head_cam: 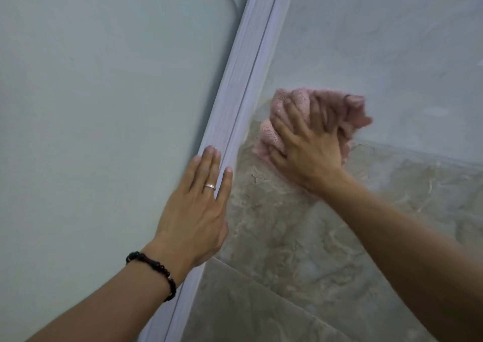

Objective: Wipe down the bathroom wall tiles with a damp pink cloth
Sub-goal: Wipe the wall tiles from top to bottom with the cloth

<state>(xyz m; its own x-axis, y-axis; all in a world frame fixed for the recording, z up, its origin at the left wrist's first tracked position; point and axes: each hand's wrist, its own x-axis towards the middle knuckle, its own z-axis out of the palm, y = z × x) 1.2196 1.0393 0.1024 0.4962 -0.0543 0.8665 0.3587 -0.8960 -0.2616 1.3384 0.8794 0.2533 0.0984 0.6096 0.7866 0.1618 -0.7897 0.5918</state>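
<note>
Bare forearms reach in from the bottom edge toward a pale lilac frame strip (235, 101) running diagonally up the wall. Left of that strip lies a plain grey-green panel (91, 93); right of it, glossy marbled beige-grey wall tiles (300, 250) (their shine mirrors the fingers). The left hand (194, 216) lies flat with straight fingers against the strip, holding nothing, a silver ring (210, 186) on one finger and a dark beaded bracelet (154, 268) at the wrist. The right hand (305, 148), fingers spread, presses a crumpled pink terry cloth (277, 116) against the tiles just right of the strip.
</note>
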